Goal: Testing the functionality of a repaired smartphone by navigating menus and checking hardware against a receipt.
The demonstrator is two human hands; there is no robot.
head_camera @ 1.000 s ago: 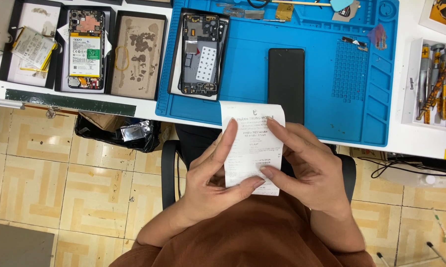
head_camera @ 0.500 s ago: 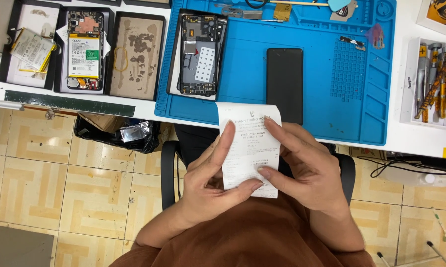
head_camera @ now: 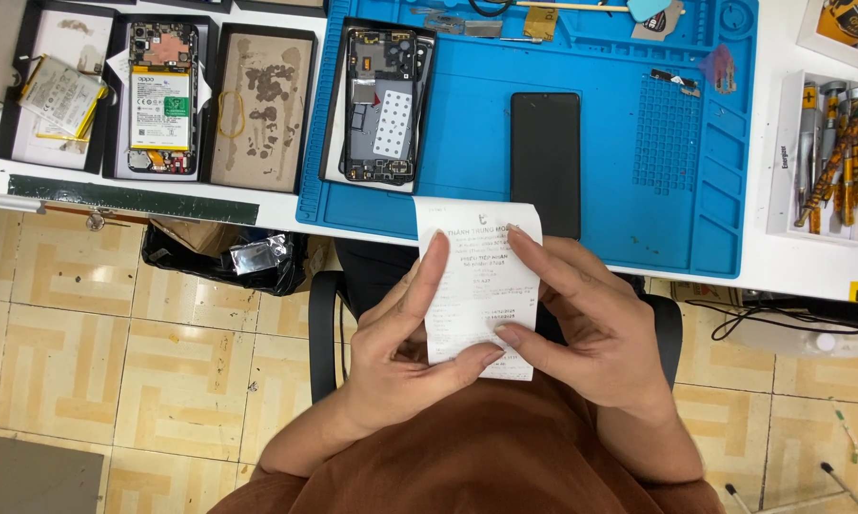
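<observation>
So right now I've got the white paper receipt [head_camera: 476, 286] pinched between my left hand [head_camera: 405, 347] and right hand [head_camera: 581, 328] over my lap, just below the blue repair mat [head_camera: 638, 190], reading it; handling it further needs a gentle grip.

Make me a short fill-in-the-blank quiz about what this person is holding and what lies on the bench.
1. Both hands, left hand and right hand, hold a white paper ____.
2. The black phone lies on a ____ mat.
3. The opened phone frame lies to the ____ of the black phone.
Missing words: receipt; blue; left
</observation>
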